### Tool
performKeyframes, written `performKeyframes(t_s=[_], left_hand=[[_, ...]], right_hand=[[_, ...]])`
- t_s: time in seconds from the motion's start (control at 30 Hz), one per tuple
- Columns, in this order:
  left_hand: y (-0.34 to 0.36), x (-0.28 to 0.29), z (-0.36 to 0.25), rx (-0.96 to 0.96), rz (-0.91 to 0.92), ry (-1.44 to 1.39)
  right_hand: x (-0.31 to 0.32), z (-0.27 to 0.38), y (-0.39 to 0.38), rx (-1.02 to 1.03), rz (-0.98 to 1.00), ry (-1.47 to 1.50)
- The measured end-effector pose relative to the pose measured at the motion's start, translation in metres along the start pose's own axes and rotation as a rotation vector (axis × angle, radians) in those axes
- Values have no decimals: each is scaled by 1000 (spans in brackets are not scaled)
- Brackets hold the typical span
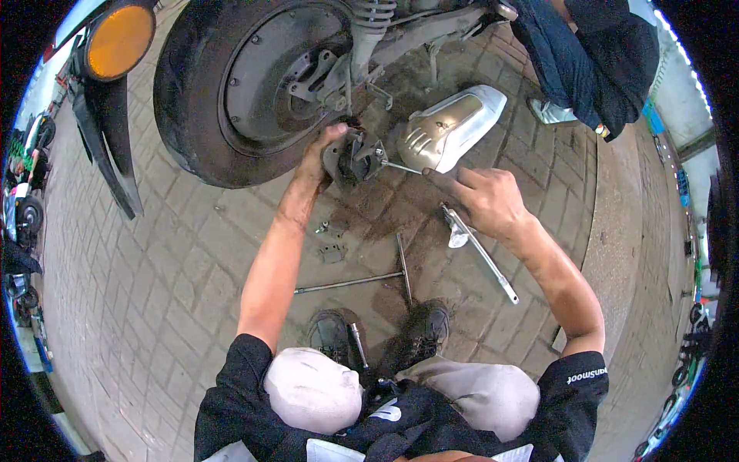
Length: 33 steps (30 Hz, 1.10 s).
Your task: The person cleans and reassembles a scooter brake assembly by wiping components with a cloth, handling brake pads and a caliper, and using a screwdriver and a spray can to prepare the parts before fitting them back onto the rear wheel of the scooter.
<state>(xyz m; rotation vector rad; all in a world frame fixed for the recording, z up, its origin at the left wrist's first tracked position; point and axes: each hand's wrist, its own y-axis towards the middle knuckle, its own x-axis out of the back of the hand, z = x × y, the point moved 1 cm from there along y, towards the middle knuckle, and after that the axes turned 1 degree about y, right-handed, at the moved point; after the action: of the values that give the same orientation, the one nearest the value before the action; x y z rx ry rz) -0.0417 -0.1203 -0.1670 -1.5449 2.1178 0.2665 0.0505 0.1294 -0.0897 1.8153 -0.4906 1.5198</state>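
Observation:
My left hand (pixel 314 160) grips a dark brake caliper (pixel 356 159) below the hub of a motor scooter wheel (pixel 196 100). The thumb lies along its upper side, and the other fingers are mostly hidden behind it. A thin metal wrench (pixel 402 167) reaches from the caliper's right side to my right hand (pixel 493 202). The right index finger is stretched along the end of this tool, with the remaining fingers curled. Below the caliper, a brake pad (pixel 332 252) and a small bolt-like part (pixel 322 227) lie on the paving.
A gold-and-silver cover (pixel 446 129) lies beyond my right hand. A T-shaped wrench (pixel 362 282), a long ratchet handle (pixel 486 258) and a socket tool (pixel 359 345) are on the ground. Another person's leg (pixel 550 58) stands at upper right. An orange reflector (pixel 120 42) hangs upper left.

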Motion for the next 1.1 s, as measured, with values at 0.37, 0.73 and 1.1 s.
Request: performKeyframes(t_s=[0.37, 0.73, 1.1], left_hand=[[5, 11, -13, -47, -14, 193], [47, 36, 26, 202, 195, -180], [72, 68, 86, 47, 134, -214]], right_hand=[[22, 10, 25, -511, 268, 644], [67, 36, 33, -5, 444, -102], [44, 25, 37, -1031, 336, 1081]])
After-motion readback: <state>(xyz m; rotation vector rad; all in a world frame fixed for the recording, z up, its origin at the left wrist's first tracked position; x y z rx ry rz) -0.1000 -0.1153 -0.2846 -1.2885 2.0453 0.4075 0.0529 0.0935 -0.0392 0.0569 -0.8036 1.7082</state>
